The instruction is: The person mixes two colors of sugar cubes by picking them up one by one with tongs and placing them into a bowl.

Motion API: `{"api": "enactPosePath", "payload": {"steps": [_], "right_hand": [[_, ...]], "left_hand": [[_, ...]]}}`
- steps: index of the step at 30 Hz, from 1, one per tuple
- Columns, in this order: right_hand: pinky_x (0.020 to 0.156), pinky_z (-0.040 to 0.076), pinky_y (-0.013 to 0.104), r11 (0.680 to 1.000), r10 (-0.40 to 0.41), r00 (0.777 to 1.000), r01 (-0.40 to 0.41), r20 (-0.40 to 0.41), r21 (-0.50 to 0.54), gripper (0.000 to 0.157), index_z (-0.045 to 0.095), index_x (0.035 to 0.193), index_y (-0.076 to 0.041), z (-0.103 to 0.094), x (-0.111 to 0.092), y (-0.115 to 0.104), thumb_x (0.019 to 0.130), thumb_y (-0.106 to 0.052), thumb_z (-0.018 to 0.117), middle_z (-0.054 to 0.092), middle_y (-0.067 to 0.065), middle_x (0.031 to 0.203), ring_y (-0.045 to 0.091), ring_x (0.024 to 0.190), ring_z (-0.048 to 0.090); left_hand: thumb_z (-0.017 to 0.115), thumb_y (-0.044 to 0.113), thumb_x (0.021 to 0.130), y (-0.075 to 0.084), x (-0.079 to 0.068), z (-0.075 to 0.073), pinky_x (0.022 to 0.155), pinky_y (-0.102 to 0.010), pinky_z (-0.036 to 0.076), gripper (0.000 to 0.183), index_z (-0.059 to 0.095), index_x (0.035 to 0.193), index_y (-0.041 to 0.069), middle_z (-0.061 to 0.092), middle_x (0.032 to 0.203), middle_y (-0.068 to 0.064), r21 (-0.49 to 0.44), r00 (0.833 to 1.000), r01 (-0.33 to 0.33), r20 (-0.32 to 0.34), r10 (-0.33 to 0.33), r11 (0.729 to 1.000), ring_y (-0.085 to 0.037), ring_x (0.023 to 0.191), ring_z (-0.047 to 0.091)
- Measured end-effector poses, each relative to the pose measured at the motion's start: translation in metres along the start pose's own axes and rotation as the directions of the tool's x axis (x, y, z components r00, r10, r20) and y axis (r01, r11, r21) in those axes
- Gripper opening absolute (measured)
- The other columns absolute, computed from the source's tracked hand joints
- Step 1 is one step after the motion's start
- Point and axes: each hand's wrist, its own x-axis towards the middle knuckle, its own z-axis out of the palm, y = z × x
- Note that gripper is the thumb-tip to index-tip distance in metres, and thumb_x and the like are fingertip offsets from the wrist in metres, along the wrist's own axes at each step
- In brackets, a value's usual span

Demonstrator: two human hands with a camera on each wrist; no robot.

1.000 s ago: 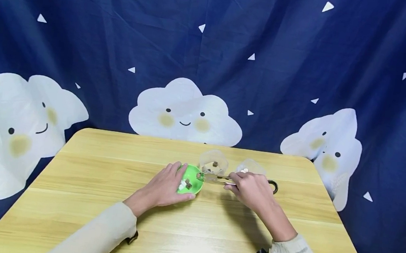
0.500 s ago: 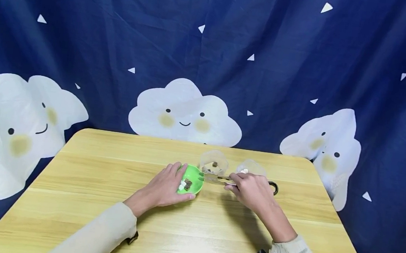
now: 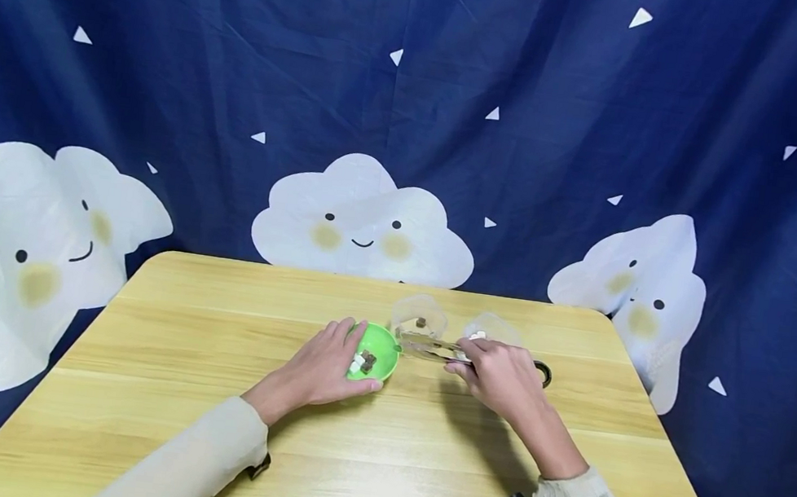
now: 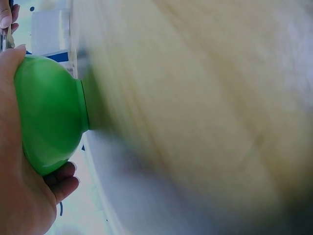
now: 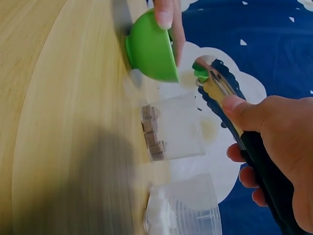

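My left hand [image 3: 314, 366] holds a green bowl [image 3: 384, 351] from its left side, fingers and thumb spread round its wall, as the left wrist view [image 4: 49, 112] also shows. Inside the bowl sit several small brown cubes [image 3: 368, 360] and white cubes [image 3: 357, 364]. My right hand [image 3: 505, 379] grips a pair of metal tongs [image 3: 434, 349] with black handles. Their tips stand near the bowl's right rim, slightly parted, with no cube visible between them. In the right wrist view the tongs' scalloped tips [image 5: 215, 83] are raised higher than the bowl's rim.
Behind the tongs stands a clear plastic cup [image 5: 176, 127] with several brown cubes [image 5: 150, 129] at its bottom. To its right, partly behind my right hand in the head view, is another clear cup [image 5: 195, 205] holding white pieces [image 5: 159, 213]. The wooden table [image 3: 174, 338] meets a blue curtain [image 3: 243, 59].
A brown cube held in the tongs a second ago has dropped into the bowl. The tongs have since drawn slightly right, away from over the bowl. My left hand stays put.
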Motion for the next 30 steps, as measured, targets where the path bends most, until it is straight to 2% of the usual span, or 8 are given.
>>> {"api": "enactPosePath", "payload": {"steps": [7,15,20,26,30], "right_hand": [[0.045,0.046,0.036,0.998,0.055,0.997,-0.056,0.052,0.032,0.040,0.073,0.105,-0.013,-0.006,-0.005,0.003,0.085,-0.047,0.081,0.074,0.001,0.085,0.023,0.065,0.070],[0.059,0.057,0.044,0.980,0.110,0.984,-0.130,0.138,0.153,0.039,0.070,0.118,-0.005,-0.016,-0.012,0.010,0.090,-0.031,0.079,0.075,0.011,0.104,0.027,0.080,0.073],[0.072,0.059,0.049,0.958,0.167,0.966,-0.206,0.199,0.199,0.048,0.064,0.131,0.000,-0.025,-0.018,0.019,0.091,-0.022,0.079,0.073,0.016,0.113,0.029,0.091,0.072],[0.073,0.058,0.044,0.933,0.214,0.946,-0.273,0.244,0.236,0.056,0.056,0.138,0.005,-0.033,-0.024,0.030,0.092,-0.018,0.077,0.069,0.022,0.120,0.025,0.086,0.068],[0.074,0.059,0.045,0.901,0.275,0.920,-0.348,0.281,0.258,0.058,0.053,0.140,0.005,-0.037,-0.028,0.036,0.091,-0.016,0.077,0.068,0.021,0.124,0.028,0.094,0.071]], "left_hand": [[0.048,0.086,0.086,-0.001,0.000,0.001,0.117,-0.049,0.043,0.117,0.027,0.163,0.001,0.041,0.157,-0.024,-0.002,1.000,0.000,0.005,0.000,1.000,-0.035,0.136,0.048],[0.050,0.085,0.086,-0.001,-0.001,0.000,0.116,-0.050,0.044,0.116,0.028,0.162,0.000,0.042,0.156,-0.024,-0.004,1.000,-0.002,-0.005,0.002,1.000,-0.035,0.135,0.049],[0.051,0.084,0.086,0.000,-0.001,-0.001,0.117,-0.050,0.043,0.115,0.029,0.162,0.000,0.042,0.156,-0.024,-0.011,1.000,-0.008,-0.011,0.008,1.000,-0.036,0.135,0.049],[0.052,0.084,0.086,0.000,-0.001,-0.001,0.116,-0.049,0.044,0.115,0.030,0.161,0.000,0.044,0.155,-0.024,-0.006,1.000,-0.015,-0.017,0.015,1.000,-0.035,0.134,0.050],[0.053,0.083,0.086,0.000,-0.001,-0.001,0.116,-0.050,0.044,0.114,0.030,0.161,0.000,0.044,0.155,-0.024,-0.012,1.000,-0.014,-0.016,0.014,1.000,-0.035,0.134,0.050]]}}
